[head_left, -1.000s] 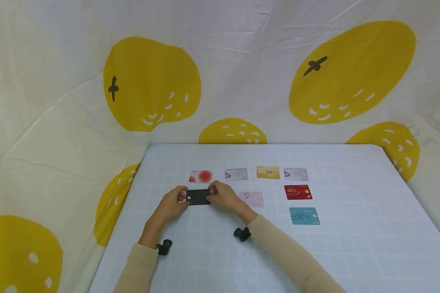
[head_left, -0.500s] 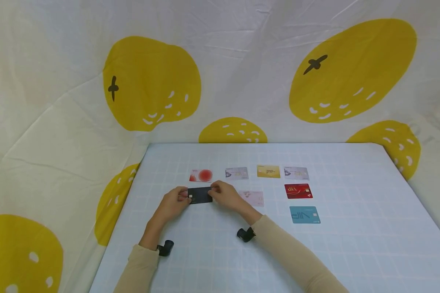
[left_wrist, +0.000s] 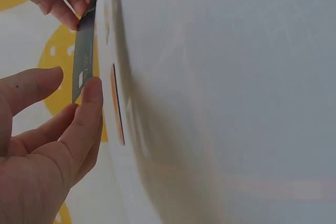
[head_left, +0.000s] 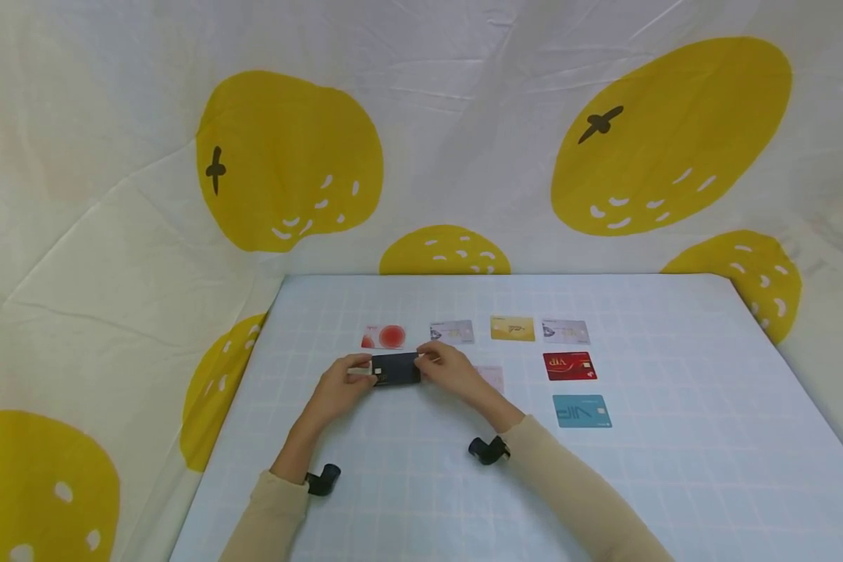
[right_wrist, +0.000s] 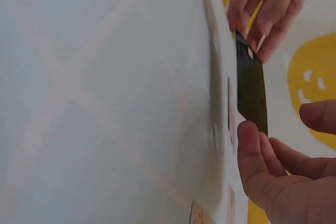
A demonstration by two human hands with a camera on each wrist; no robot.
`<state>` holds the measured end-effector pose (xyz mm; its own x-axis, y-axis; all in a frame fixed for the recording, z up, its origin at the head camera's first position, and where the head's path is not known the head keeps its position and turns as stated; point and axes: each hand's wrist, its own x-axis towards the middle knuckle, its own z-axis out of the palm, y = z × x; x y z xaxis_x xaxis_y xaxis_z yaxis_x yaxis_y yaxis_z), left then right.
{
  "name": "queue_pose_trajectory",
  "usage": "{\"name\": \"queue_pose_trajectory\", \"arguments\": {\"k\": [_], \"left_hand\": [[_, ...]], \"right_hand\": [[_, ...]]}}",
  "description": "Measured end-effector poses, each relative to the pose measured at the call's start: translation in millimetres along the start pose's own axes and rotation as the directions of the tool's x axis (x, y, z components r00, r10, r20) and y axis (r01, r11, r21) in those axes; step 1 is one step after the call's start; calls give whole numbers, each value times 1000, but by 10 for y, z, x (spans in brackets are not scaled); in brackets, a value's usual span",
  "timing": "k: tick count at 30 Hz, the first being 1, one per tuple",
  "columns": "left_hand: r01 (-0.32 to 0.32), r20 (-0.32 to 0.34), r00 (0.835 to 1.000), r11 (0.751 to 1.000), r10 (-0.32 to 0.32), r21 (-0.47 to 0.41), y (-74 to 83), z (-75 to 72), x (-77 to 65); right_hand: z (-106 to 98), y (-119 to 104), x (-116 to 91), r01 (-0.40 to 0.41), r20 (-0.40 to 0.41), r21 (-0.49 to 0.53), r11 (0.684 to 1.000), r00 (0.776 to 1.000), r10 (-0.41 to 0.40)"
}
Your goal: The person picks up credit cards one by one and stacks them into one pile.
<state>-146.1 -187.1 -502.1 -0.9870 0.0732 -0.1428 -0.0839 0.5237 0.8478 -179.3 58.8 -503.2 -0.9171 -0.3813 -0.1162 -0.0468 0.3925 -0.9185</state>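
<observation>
A black card point(head_left: 396, 369) with a small chip spans the gap between the two hands in the head view. The left hand point(head_left: 341, 387) pinches its left end at the corners, and the right hand point(head_left: 455, 373) holds its right end. Seen edge-on in the left wrist view, the card point(left_wrist: 85, 59) is raised off the table. The right wrist view also shows the card point(right_wrist: 252, 90) with fingers at both ends. A pink card point(head_left: 492, 378) lies partly hidden behind the right hand. Just beyond the hands are a white card with a red circle point(head_left: 383, 336) and a silver card point(head_left: 452, 332).
Farther right lie a gold card point(head_left: 512, 329), a second silver card point(head_left: 565, 332), a red VIP card point(head_left: 570, 366) and a teal card point(head_left: 581, 411). The pale checked table point(head_left: 688, 437) meets a fruit-patterned cloth point(head_left: 464, 156) at its back edge.
Both hands have moved slightly to the right with the black card, and a little away from the person. The right hand now covers more of the pink card. The other cards stay in place.
</observation>
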Motion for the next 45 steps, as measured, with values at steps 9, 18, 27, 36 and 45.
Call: {"name": "queue_pose_trajectory", "arguments": {"k": [9,18,27,36,45], "left_hand": [[-62,34,997,995,64,-72,135,187,47],[-87,76,993,990,95,-109,269,409,103],[-114,111,986,987,127,-118,369,624,155],[-163,175,968,979,183,-120,470,791,203],[-198,225,952,978,208,-66,521,948,275]], "right_hand": [[-261,64,-136,-50,-38,5,999,998,50],[-508,146,-280,-81,-89,-2,997,993,81],[-705,208,-454,-91,-122,-18,996,989,88],[-851,301,-612,-137,-139,-36,990,982,131],[-956,433,-679,-175,-165,-61,983,973,163]]}}
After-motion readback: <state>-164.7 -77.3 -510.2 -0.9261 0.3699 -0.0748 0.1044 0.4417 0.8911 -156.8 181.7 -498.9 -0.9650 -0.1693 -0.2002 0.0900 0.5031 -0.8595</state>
